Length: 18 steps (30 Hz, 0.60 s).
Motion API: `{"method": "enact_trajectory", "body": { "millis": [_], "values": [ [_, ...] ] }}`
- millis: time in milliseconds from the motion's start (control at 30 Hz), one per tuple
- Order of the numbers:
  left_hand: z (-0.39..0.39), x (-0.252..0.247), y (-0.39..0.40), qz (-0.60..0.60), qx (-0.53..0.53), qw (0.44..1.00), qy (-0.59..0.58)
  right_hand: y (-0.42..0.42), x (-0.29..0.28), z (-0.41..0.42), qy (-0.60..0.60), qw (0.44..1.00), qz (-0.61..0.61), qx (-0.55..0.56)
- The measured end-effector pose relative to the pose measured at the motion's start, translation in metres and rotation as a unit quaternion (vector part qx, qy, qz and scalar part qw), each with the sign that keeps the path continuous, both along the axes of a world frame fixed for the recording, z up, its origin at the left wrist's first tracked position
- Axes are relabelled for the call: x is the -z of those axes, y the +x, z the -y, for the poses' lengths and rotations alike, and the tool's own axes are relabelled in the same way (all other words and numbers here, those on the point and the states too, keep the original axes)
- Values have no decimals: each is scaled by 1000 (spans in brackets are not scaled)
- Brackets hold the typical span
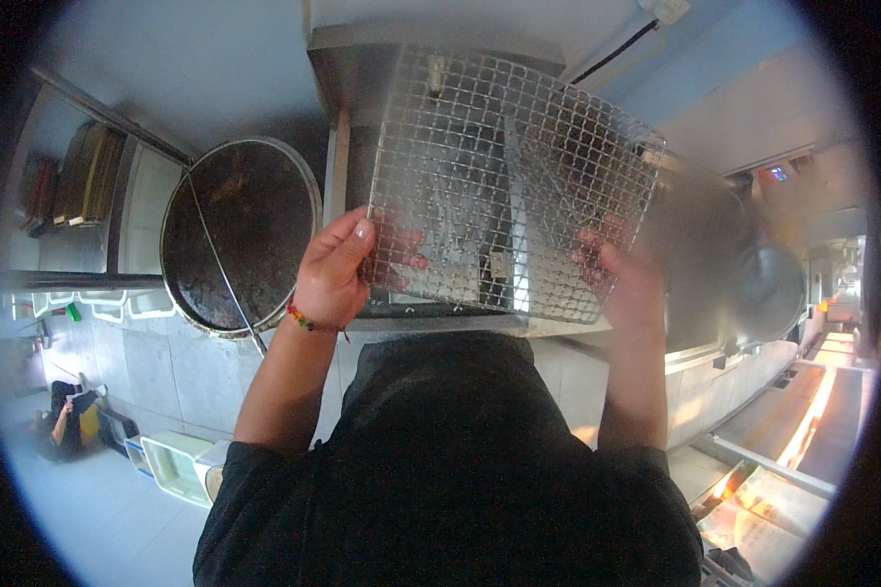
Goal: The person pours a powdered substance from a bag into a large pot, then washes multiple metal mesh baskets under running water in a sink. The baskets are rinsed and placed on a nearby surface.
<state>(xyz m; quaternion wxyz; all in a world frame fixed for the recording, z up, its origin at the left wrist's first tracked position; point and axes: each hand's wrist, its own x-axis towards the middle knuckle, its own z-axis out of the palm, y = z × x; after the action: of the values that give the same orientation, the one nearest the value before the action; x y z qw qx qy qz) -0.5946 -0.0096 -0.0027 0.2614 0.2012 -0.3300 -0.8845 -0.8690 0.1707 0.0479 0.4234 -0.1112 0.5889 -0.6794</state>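
Observation:
A rectangular metal wire mesh grate (477,176) is held up in front of me, tilted, between both hands. My left hand (335,257) grips its left edge, thumb on the near face and fingers behind the mesh. At the lower right edge, my right hand (628,275) holds it with some fingers seen through the wires; this hand is partly blurred. Below the grate is a steel sink or counter unit (440,323). Through the mesh I see parts of its inside and a dark, wiry mass, too unclear to name.
A large round pan or lid (238,235), dark and stained, stands left with a thin rod across it. Shelving (114,213) holds stacked boards (88,176). Pale plastic bins (176,466) sit lower left, near another person (70,425). Blurred round metal cookware (771,293) is at right.

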Motion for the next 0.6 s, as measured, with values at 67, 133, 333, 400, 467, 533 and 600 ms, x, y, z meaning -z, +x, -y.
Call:
{"method": "enact_trajectory", "body": {
  "millis": [67,133,333,400,467,533,600],
  "values": [
    [9,9,-5,192,0,961,-198,2,2,0,23,997,-54,-51],
    [10,27,-11,308,-36,899,-310,6,5,1,94,962,-218,-137],
    [5,110,-5,157,-42,987,-16,49,79,36,86,612,-702,-355],
    [-1,179,4,312,10,895,-318,60,131,40,115,592,-692,-397],
    [-11,197,1,382,77,889,-241,68,157,45,133,547,-707,-428],
    [-15,208,6,398,119,884,-214,77,167,47,139,480,-742,-447],
    [-7,220,11,415,156,812,-380,72,205,56,181,548,-676,-458]
  ]
}}
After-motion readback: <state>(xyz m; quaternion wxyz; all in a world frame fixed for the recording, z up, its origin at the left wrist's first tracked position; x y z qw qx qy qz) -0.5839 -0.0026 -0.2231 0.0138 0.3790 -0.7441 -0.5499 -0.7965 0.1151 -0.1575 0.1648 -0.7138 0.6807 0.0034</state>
